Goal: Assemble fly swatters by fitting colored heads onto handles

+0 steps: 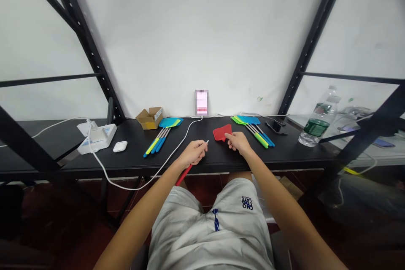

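My left hand (196,152) is closed around a red fly swatter handle (184,175), whose grip end sticks out below the fist. A short pale metal tip (207,141) shows past my thumb. Between the fingers and thumb of my right hand (238,141) is the edge of a red mesh fly swatter head (222,132). The head and the metal tip are apart. Left of my hands lies a pile of blue and yellow-green fly swatters (162,136), and close to the right hand lies another fly swatter pile (255,131).
A phone (201,103) with a white cable leans on the wall. Leftward are a small open cardboard box (149,118), a white earphone case (120,146) and a power strip (96,138). A dark phone (276,127) and plastic bottles (319,123) stand or lie rightward, near a metal frame post.
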Tool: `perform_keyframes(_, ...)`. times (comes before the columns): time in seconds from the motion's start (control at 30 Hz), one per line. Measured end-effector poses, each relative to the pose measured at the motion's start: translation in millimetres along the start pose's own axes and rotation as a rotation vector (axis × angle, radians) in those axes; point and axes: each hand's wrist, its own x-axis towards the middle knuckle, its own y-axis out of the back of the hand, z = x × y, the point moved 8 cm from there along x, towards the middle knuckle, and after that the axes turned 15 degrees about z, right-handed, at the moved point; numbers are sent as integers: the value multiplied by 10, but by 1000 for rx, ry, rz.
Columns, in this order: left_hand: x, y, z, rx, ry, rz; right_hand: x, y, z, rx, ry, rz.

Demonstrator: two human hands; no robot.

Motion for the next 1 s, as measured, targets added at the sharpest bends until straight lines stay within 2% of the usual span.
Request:
perform_keyframes(0.13,13,-4,-16,6,-4,-13,-16,205,-66,-66,55,265)
perform_keyframes(0.2,7,-11,-9,9,-9,-25,-103,204,-203,-72,152,293)
perform_keyframes(0.23,1,-15,-3,13,-12,-35,-164,141,-273,-56,189,237)
perform_keyframes(0.27,-8,-20,5,17,-15,-48,-240,26,-327,-29,199,117)
perform_keyframes(0.33,-33,-33,24,28,-21,-87,-444,-243,-376,38,125,-172)
perform_keyframes(0.4,-61,-47,39,46,-24,-130,-664,-440,-437,88,81,-386)
perform_keyframes(0.5,-94,-68,48,79,-24,-171,-842,-546,-530,164,103,-487)
perform_keyframes(0.63,-134,-116,42,112,-14,-197,-898,-595,-520,211,83,-556)
perform_keyframes(0.7,-148,-118,51,135,-13,-187,-872,-589,-510,242,71,-556)
perform_keyframes(0.8,-152,-70,90,209,-34,-154,-763,-509,-528,266,115,-474)
perform_keyframes(1.0,-113,63,212,286,-134,-144,-452,-174,-519,300,108,-280)
